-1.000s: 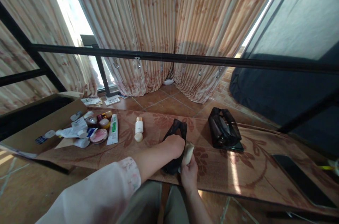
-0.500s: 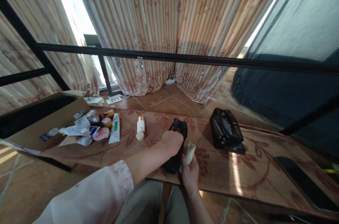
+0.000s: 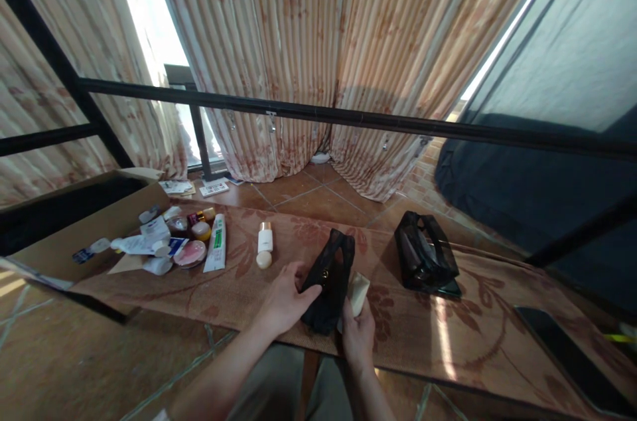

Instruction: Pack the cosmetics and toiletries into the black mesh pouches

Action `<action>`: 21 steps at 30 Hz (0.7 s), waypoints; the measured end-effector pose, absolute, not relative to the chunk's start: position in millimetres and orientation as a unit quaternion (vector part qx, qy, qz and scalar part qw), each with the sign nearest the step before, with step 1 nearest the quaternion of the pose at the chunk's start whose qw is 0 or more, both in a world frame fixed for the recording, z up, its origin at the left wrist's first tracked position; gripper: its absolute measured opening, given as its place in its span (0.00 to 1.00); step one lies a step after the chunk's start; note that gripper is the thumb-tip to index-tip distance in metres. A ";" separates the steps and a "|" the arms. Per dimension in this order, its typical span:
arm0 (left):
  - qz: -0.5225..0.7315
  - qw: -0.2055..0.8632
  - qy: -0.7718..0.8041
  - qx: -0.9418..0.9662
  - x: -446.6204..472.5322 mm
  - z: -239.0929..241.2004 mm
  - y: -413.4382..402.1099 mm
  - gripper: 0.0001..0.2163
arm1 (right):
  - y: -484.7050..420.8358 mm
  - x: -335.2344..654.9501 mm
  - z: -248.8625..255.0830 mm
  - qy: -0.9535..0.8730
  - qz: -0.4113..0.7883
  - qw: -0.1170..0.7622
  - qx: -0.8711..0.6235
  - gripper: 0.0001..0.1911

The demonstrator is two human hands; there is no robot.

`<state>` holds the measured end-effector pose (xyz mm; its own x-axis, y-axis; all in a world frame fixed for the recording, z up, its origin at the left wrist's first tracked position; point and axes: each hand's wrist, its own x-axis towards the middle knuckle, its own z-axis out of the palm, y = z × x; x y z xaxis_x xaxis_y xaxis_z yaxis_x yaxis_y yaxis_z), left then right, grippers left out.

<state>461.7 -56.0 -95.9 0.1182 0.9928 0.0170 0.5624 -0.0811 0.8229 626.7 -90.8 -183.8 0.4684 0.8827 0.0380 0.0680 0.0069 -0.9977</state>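
Note:
A small black mesh bag [image 3: 323, 305] with a looped handle stands on the cloth-covered table before me. My left hand [image 3: 284, 301] grips its left side, thumb across the front and fingers round the far side. On the bag's right, my right hand [image 3: 357, 331] is closed around a pale cream tube [image 3: 359, 291], close against the bag. A white bottle with a gold cap [image 3: 265, 236] lies left of the bag, and a small round cream-coloured piece [image 3: 264, 259] is at its near end. The bag's inside is hidden.
Several cosmetic containers and a pink round compact [image 3: 190, 253] crowd the left, beside a white-and-green tube [image 3: 215, 245] and a cardboard box [image 3: 84, 222]. A second black mesh bag [image 3: 425, 252] and a phone [image 3: 572, 354] lie right. A black rail [image 3: 308, 110] crosses behind.
My left hand has come out of the top of the black bag and moved left and down to hold its side. My right hand keeps the cream tube beside the bag.

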 end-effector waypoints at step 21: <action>0.334 0.354 0.547 0.681 462.9 -89.4 -80.7 0.12 | -76.4 627.7 -189.0 -0.460 0.367 0.547 -0.595 0.20</action>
